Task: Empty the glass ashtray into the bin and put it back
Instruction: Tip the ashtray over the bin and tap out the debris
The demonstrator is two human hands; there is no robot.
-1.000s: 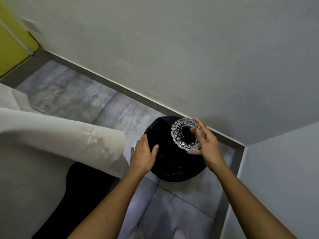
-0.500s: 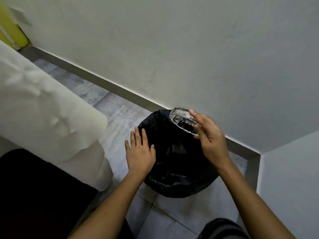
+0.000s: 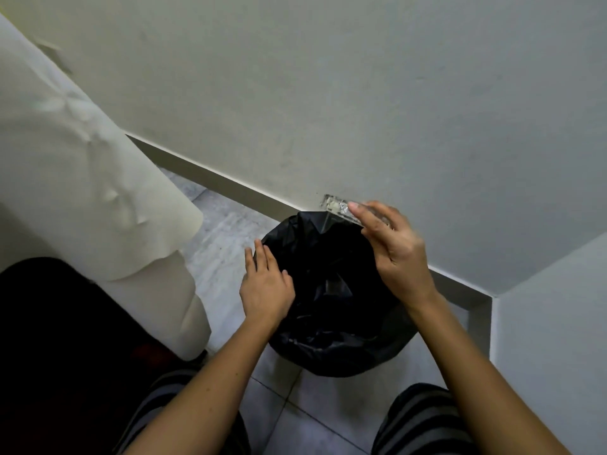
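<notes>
My right hand [image 3: 392, 254] grips the cut-glass ashtray [image 3: 335, 204] by its rim and holds it tipped steeply, almost edge-on, over the far side of the bin [image 3: 328, 290]. The bin is round, lined with a black plastic bag, and stands on the tiled floor in the corner of the wall. My left hand [image 3: 266, 284] rests flat on the bin's left rim, fingers together on the bag. The ashtray's inside faces away from me, so its contents are hidden.
A cream upholstered seat [image 3: 82, 192] with a dark base stands close on the left. The grey wall [image 3: 361, 93] and its skirting run right behind the bin, and a second wall [image 3: 551, 323] closes in on the right. My striped knees [image 3: 423, 418] are below.
The ashtray has turned from level with its opening up to steeply tipped over the bin. My view has dropped closer, and my left hand has settled onto the bin's rim.
</notes>
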